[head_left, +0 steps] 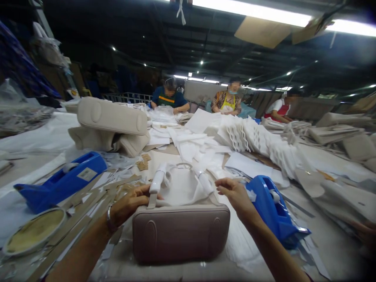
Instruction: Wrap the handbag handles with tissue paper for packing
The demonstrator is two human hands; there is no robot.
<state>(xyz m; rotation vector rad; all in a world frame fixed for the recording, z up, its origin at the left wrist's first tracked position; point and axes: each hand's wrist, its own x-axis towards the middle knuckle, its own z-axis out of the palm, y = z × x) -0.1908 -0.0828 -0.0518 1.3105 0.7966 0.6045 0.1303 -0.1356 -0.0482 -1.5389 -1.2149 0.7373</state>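
Observation:
A beige handbag [180,234] lies in front of me with its base toward me. White foam wrap covers its handles [158,178], and white padding [179,184] shows behind the base. My left hand [135,201], with a bracelet at the wrist, grips the bag's left side by the handle strap, its fingertips partly hidden behind it. On the other side my right hand [235,194] is apart from the bag, fingers loosely bent and holding nothing that I can see. Just right of that hand stands a blue tape dispenser [266,207].
Another blue tape dispenser [61,182] and a round yellowish dish [35,231] sit at left. Beige bags [113,115] are stacked behind them. White foam sheets [249,133] and paper cover the table's middle. Several people work beyond; a hand [364,231] shows at far right.

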